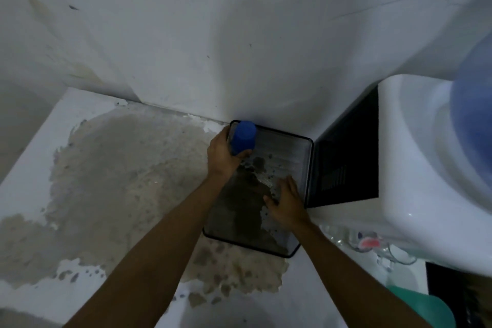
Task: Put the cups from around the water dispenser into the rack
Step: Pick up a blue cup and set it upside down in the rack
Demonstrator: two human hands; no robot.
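Note:
A blue cup [242, 137] stands upside down in the far left corner of the black mesh rack [308, 165], and my left hand [222, 157] is wrapped around it. Spread flat, my right hand [286, 202] rests open on the rack's mesh near its right side, holding nothing. The white water dispenser [415, 168] with its blue bottle [474, 120] rises directly to the right of the rack. Clear glass cups [343, 237] and one with a red spot [370, 243] sit at the dispenser's front, blurred.
The rack lies on a white counter [32, 168] with a large patch of worn, peeled paint [119, 181]. A white wall [213, 34] closes off the back. A green object [420, 306] shows at the lower right beside a dark panel.

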